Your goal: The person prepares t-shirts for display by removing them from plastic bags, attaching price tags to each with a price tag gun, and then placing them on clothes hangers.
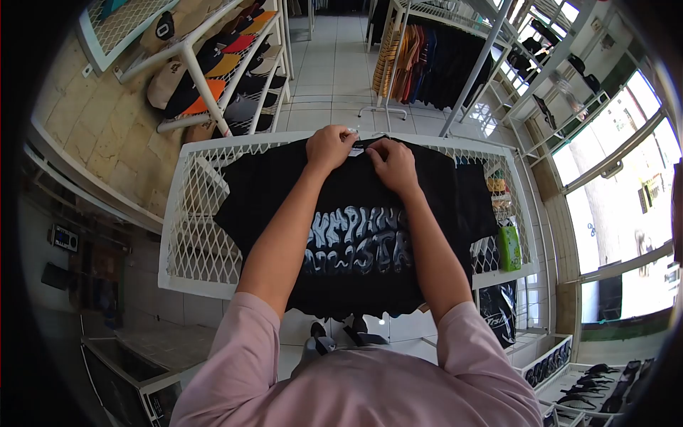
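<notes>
A black T-shirt [370, 285] with pale grey lettering across its chest lies spread front side up, its neck at the far side. My left hand [329, 148] is closed at the left of the neckline, thumb and finger pinched around a small shiny piece too small to name. Against the right side of the collar, my right hand [393, 166] has its fingers curled onto the fabric. A pale neck label [356, 151] shows between the two hands. Both forearms cover parts of the lettering.
The shirt rests on a white mesh table [192, 235]. A green packet [509, 248] stands at its right side. Beyond are a cap rack [228, 78] at left and hanging shirts [427, 60] at right. A black bag [499, 309] hangs below the table's near right corner.
</notes>
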`<act>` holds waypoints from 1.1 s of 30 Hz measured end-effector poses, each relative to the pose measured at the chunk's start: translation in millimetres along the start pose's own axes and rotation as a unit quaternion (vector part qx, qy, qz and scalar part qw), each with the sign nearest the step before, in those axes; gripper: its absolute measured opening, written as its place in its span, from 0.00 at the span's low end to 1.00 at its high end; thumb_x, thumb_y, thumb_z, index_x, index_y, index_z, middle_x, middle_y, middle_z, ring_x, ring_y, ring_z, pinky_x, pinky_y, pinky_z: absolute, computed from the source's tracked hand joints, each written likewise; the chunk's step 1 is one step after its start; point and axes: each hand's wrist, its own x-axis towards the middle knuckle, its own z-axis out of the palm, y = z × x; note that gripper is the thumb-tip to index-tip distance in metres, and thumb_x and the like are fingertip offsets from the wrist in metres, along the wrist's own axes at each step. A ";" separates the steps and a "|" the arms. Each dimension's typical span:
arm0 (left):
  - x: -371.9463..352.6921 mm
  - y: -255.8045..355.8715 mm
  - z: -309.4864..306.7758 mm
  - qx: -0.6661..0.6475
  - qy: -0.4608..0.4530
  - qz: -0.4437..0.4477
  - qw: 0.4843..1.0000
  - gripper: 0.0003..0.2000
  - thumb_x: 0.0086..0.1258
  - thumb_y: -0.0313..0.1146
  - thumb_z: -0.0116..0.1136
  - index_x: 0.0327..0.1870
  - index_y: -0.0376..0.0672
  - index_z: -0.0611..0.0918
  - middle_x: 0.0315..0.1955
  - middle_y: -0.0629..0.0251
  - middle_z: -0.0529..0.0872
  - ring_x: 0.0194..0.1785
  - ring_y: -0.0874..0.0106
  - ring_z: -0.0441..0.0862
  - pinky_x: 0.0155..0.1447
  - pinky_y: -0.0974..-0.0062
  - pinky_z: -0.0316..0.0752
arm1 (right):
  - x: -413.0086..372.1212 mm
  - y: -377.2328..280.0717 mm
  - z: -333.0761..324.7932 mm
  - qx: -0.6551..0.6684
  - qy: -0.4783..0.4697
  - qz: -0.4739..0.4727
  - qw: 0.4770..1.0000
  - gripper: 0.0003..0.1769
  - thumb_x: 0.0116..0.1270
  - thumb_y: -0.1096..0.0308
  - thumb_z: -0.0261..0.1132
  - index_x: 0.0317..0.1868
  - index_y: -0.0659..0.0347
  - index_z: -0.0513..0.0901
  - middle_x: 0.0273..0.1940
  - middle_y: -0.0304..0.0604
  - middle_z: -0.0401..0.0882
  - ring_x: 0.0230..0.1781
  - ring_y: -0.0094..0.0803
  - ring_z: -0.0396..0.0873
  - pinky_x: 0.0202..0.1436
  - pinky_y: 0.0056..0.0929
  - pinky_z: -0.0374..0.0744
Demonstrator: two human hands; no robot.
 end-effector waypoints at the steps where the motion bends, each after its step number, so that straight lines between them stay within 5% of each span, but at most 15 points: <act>1: 7.8 4.3 1.0 0.014 -0.020 -0.036 0.999 0.22 0.68 0.59 0.71 0.40 0.45 0.94 0.35 0.58 0.94 0.44 0.55 0.93 0.49 0.59 0.85 | 2.4 -1.2 -2.0 0.026 0.003 0.016 1.000 0.09 0.71 0.63 0.72 0.41 0.60 0.90 0.38 0.50 0.90 0.43 0.52 0.86 0.51 0.50 0.82; 4: 24.3 17.2 3.7 0.043 -0.072 -0.134 0.987 0.27 0.57 0.67 0.75 0.38 0.50 0.95 0.38 0.59 0.96 0.48 0.57 0.94 0.53 0.59 0.86 | -0.5 -2.8 -3.9 0.076 0.016 0.048 0.996 0.10 0.71 0.63 0.72 0.42 0.62 0.89 0.37 0.52 0.90 0.41 0.51 0.87 0.50 0.49 0.82; 7: 33.1 21.3 7.6 0.061 -0.137 -0.149 0.977 0.22 0.60 0.60 0.73 0.36 0.48 0.95 0.37 0.60 0.96 0.45 0.57 0.94 0.51 0.59 0.85 | 1.7 -3.1 -3.7 0.079 0.025 0.035 0.996 0.11 0.71 0.62 0.72 0.43 0.63 0.89 0.36 0.53 0.90 0.38 0.51 0.88 0.47 0.47 0.83; 10: 46.1 13.7 18.1 -0.017 -0.129 -0.186 0.974 0.18 0.62 0.52 0.73 0.35 0.45 0.94 0.32 0.65 0.94 0.36 0.70 0.90 0.44 0.70 0.82 | 2.5 -5.0 -7.1 0.101 0.005 0.053 0.993 0.11 0.71 0.62 0.72 0.43 0.63 0.89 0.35 0.53 0.90 0.37 0.49 0.89 0.45 0.44 0.83; 13: 66.1 -5.6 32.6 -0.250 -0.129 -0.185 0.942 0.15 0.66 0.44 0.67 0.37 0.40 0.92 0.35 0.68 0.94 0.36 0.72 0.90 0.43 0.69 0.81 | 3.0 -7.2 -13.9 0.106 -0.020 0.066 0.992 0.11 0.69 0.62 0.73 0.42 0.62 0.90 0.34 0.52 0.90 0.35 0.46 0.89 0.44 0.42 0.84; 18: 81.1 10.0 4.1 -0.450 -0.229 -0.276 0.818 0.07 0.76 0.43 0.65 0.45 0.55 0.88 0.41 0.78 0.94 0.48 0.79 0.90 0.43 0.76 0.73 | 2.0 -2.6 -9.9 0.117 -0.015 0.052 0.992 0.11 0.64 0.62 0.73 0.38 0.61 0.91 0.30 0.49 0.89 0.31 0.43 0.89 0.42 0.40 0.85; 21: 83.5 7.0 4.2 -0.444 -0.196 -0.277 0.829 0.09 0.78 0.45 0.66 0.48 0.54 0.88 0.44 0.77 0.93 0.50 0.80 0.90 0.46 0.73 0.74 | 1.5 -1.9 -8.5 0.135 0.008 0.063 0.989 0.10 0.62 0.64 0.73 0.37 0.62 0.90 0.29 0.48 0.88 0.31 0.40 0.88 0.41 0.37 0.85; 29: 56.2 0.2 -0.1 -0.648 -0.112 -0.252 0.710 0.11 0.86 0.37 0.59 0.59 0.43 0.83 0.54 0.66 0.91 0.59 0.71 0.90 0.57 0.71 0.83 | 1.5 -9.8 -9.8 0.162 0.091 0.041 0.982 0.09 0.59 0.68 0.73 0.32 0.65 0.86 0.26 0.46 0.84 0.26 0.36 0.83 0.36 0.33 0.81; 33: 46.5 6.5 4.7 -0.587 0.040 -0.231 0.775 0.16 0.84 0.28 0.59 0.67 0.34 0.76 0.59 0.61 0.90 0.54 0.65 0.93 0.57 0.68 0.85 | 2.3 -11.9 -11.0 0.157 0.104 0.035 0.981 0.09 0.59 0.68 0.73 0.32 0.65 0.86 0.27 0.46 0.84 0.26 0.36 0.83 0.35 0.33 0.81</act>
